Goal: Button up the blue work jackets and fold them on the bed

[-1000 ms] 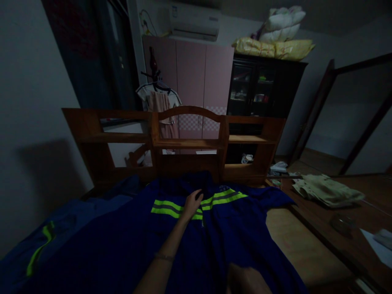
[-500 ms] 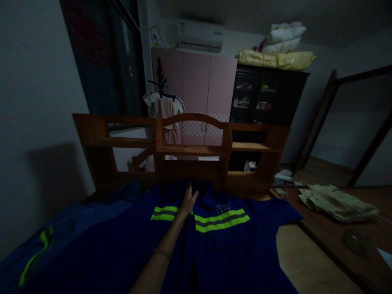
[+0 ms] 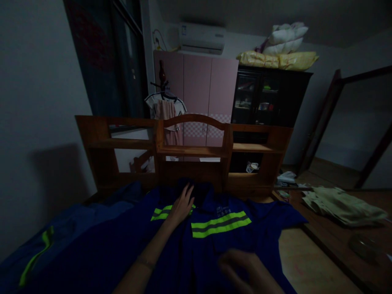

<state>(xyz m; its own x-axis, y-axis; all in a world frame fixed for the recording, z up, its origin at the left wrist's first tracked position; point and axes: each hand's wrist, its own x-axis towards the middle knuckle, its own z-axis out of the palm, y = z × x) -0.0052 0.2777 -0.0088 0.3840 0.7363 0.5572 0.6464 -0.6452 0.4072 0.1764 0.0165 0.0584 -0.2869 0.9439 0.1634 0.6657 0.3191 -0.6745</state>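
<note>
Shelves behind the glass doors of a tall black wooden cabinet (image 3: 289, 98) hold small items, among them something bright green (image 3: 267, 87) and, lower down, pale and red pieces (image 3: 264, 106) too dim to name. Nearer, a brown wooden headboard (image 3: 192, 151) is divided into open compartments; a small whitish object (image 3: 252, 166) shows through the lower right one, though whether it sits inside or behind I cannot tell. On the brown wooden surface (image 3: 324, 228) at the right rests a low, round, clear glass dish (image 3: 363, 247), its contents impossible to make out, near a folded pale green cloth (image 3: 343, 204). Royal-blue jacket (image 3: 208, 253), striped yellow-green and grey across the chest, lies spread out below the headboard, its collar toward it, directly beneath both hands. The left hand (image 3: 182, 206) lies over its upper front, just below the collar, partly covering the left stripe, its grip loose with fingers stretched out close together. The right hand (image 3: 245, 267), blurred, is over the lower right front, fingers bent; I cannot tell whether that grip pinches or touches the fabric.
</note>
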